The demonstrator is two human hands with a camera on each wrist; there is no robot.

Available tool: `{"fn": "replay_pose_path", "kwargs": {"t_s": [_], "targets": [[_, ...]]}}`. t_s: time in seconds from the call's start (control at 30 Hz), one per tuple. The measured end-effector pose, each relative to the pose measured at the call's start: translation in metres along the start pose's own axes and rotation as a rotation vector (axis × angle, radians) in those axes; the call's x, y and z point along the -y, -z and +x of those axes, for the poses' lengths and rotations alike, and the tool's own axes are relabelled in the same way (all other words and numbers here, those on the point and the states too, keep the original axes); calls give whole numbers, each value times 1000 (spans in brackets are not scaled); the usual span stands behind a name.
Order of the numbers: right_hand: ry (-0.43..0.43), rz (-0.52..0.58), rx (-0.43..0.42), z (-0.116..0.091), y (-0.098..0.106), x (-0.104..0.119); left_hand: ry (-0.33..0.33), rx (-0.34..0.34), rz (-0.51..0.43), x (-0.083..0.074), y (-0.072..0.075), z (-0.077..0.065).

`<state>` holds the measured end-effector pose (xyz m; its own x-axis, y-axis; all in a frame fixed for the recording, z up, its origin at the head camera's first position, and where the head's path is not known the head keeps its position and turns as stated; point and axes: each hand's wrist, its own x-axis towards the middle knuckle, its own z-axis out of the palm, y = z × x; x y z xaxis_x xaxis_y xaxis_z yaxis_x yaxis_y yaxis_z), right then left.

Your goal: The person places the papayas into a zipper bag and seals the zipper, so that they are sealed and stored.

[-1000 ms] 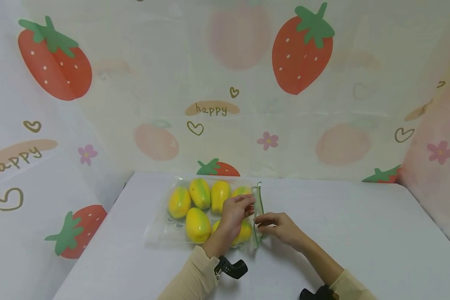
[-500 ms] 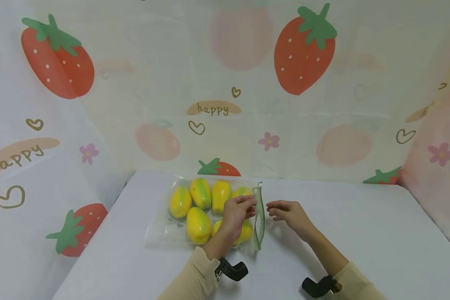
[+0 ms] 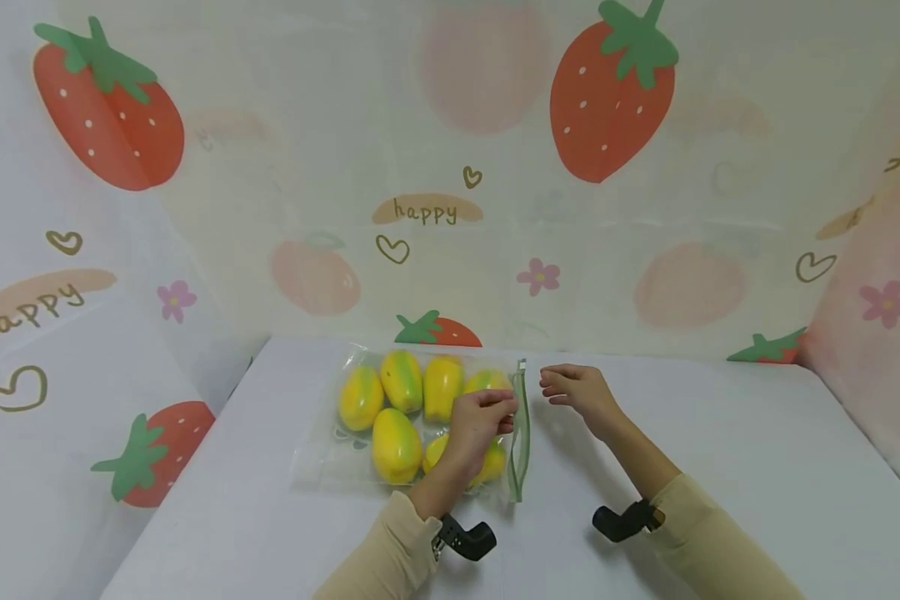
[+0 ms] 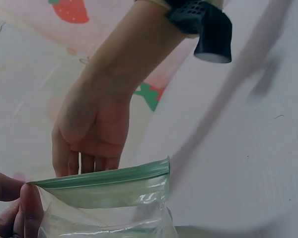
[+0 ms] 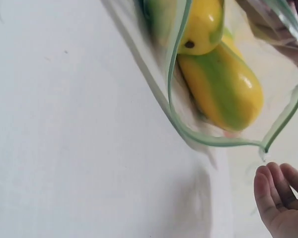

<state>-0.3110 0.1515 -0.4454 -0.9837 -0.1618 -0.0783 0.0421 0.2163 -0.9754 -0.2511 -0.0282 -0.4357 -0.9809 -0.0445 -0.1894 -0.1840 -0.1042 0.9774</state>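
A clear zip bag [image 3: 318,471] with a green zip strip [image 3: 522,467] lies flat, its mouth toward the right. Several yellow-and-green mango-like fruits [image 3: 396,448] are inside it. The left hand [image 3: 474,427] reaches over the bag and pinches the upper edge of its mouth between thumb and fingers [image 4: 32,208]. In the right wrist view the mouth gapes, showing fruits [image 5: 223,87] within the green rim. Just right of the strip's far end, the right hand [image 3: 581,396] is raised with relaxed fingers, holding nothing; its fingertips come near the bag's corner [image 5: 263,148].
The bag lies on a white-covered table [image 3: 720,467]. Behind it stands a cloth backdrop [image 3: 307,150] printed with strawberries, and side cloths [image 3: 877,400] border the table. Each wrist wears a black camera [image 3: 468,540].
The right hand has left the zip strip and moved up and away toward the strip's far end. The left hand keeps its pinch, and the strip has spread wider.
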Motion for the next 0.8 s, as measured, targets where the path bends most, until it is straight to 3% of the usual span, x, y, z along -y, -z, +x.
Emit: {"fn": "replay_pose_path", "kwargs": {"t_s": [0.23,0.63,0.8], "targets": [[-80,-1,-51,21,-8,-6,-16,16,50,3,-2,-1],[-157,46,16,44,-19,-7,-79,39,100,3,-3,-4],[-200,51,-2,49,-22,-5,-132,32,247,6,-5,-5]]}}
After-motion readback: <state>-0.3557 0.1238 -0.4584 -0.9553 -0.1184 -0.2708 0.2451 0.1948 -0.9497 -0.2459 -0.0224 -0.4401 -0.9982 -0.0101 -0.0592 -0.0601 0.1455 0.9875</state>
